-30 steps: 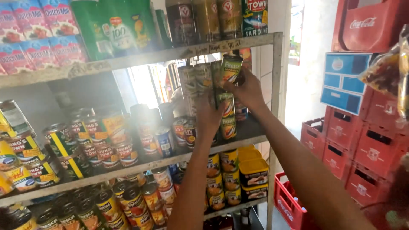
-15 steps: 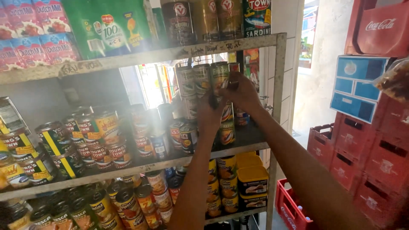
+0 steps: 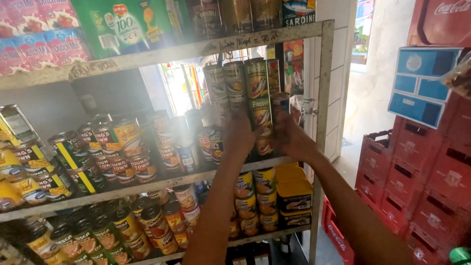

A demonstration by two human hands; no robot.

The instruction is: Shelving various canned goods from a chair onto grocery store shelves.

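**Both hands at the tall stack of tins on a shop shelf**

A small shop: a grey metal shelf rack (image 3: pixel 147 189) packed with tins fills the view, daylight coming through a window behind it. Right of the rack stand stacked red plastic crates (image 3: pixel 417 181), with a blue carton (image 3: pixel 419 88) on top of them. On the rack's top board sit green juice cartons (image 3: pixel 122 24) and pink ones to their left.

At the right end of the rack's middle board rises a stack of tall cylindrical tins with green and yellow labels (image 3: pixel 255 83), reaching almost to the board above. The left hand (image 3: pixel 239 137) is curled against the lower front of this stack, fingers touching it. The right hand (image 3: pixel 293 137) is wrapped around a single round tin with a metal top (image 3: pixel 280 105), held upright just right of the stack, against its side. Below the stack, yellow-labelled tins (image 3: pixel 265 196) fill the lower board.
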